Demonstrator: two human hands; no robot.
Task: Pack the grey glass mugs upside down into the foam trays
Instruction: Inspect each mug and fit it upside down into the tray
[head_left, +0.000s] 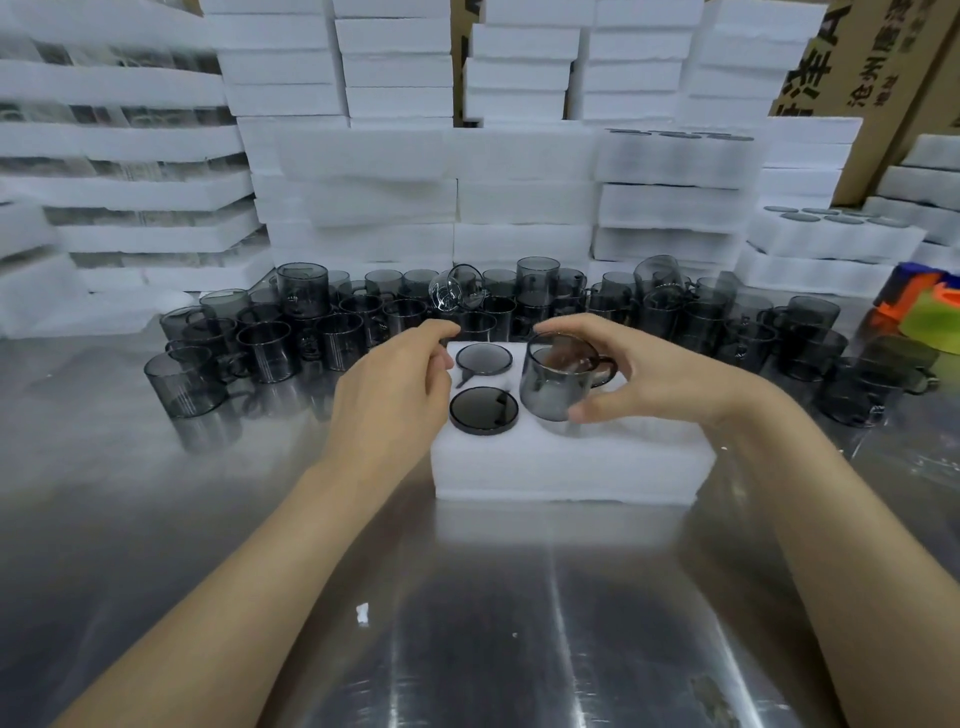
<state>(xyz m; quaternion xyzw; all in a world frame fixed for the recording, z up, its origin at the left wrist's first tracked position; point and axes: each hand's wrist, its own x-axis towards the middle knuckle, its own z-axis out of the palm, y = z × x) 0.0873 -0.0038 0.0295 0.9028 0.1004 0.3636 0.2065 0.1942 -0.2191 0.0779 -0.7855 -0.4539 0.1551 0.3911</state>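
Mug (556, 387) gripped in right hand (660, 374) over right side of foam tray (571, 467), handle toward 3 o'clock; left hand (389, 395) loosely curled, empty, at 9 o'clock edge beside two seated mugs (483, 410).

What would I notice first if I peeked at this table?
A right hand holds a grey mug at the white foam tray, right in the middle. Behind it, a crowd of loose mugs covers the shiny table, and foam stacks tower at the back.
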